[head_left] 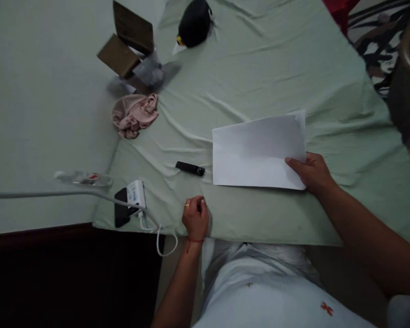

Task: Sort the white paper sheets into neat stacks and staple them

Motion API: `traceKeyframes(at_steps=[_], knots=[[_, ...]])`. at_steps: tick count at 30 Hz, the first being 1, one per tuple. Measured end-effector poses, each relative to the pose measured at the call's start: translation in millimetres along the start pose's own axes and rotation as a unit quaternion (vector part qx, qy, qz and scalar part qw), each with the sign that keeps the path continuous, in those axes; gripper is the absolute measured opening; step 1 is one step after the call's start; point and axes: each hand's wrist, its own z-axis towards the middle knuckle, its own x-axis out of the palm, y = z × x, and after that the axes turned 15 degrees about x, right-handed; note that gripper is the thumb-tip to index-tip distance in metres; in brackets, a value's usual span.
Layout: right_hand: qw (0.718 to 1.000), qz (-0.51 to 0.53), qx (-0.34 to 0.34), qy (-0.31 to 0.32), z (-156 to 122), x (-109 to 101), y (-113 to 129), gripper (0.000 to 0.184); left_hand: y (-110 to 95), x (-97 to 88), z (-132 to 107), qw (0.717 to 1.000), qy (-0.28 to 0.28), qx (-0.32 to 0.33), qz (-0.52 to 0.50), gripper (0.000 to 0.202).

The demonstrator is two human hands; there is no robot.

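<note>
My right hand (315, 174) grips a white sheet of paper (256, 155) at its right end, thumb on top and the other fingers underneath. Whether it is one sheet or several in a stack, I cannot tell. My left hand (195, 217) rests near the front edge of the cloth, its fingers curled in. A dark spot shows between thumb and fingers, too small to make out. Just beyond that hand lies a black remote-like stick (190, 168), left of the paper and apart from it.
A pale green cloth (341, 218) covers the surface. On the left are a white power strip (135, 195), a dark phone-like object (121, 209), a grey cable (54, 193) and a clear plastic bottle (85, 178). Farther back are crumpled pink fabric (136, 116), an open cardboard box (121, 57) and a black rounded object (194, 25).
</note>
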Motion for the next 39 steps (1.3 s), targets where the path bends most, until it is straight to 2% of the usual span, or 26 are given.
traceKeyframes(at_steps=[10,17,21,28,32,37,39], knots=[[0.999,-0.027,-0.004,-0.023,4.1,-5.8,-7.5,0.031,-1.5,0.6,-0.4,1.0,-0.006,-0.015,-0.026,0.017],[0.998,0.06,0.014,-0.024,2.9,-3.3,-1.0,0.037,-0.9,3.5,1.9,0.998,-0.016,-0.047,-0.05,0.015],[0.994,0.103,0.032,0.01,0.7,-3.8,5.8,0.04,0.6,5.0,3.0,0.997,-0.016,-0.057,-0.047,0.014],[0.993,0.088,0.053,0.051,-5.8,-2.7,9.6,0.041,2.1,3.4,3.9,0.996,-0.018,-0.059,-0.058,0.013],[0.994,0.083,0.042,0.064,-3.3,-2.1,4.9,0.041,2.2,2.1,5.1,0.995,-0.027,-0.063,-0.066,0.012],[0.995,0.092,0.014,0.035,-1.3,1.5,1.9,0.041,2.3,-0.6,4.9,0.994,-0.02,-0.073,-0.08,0.013],[0.996,0.089,0.006,0.015,-2.3,2.7,2.9,0.041,0.6,-4.5,3.2,0.992,-0.036,-0.07,-0.103,0.014]])
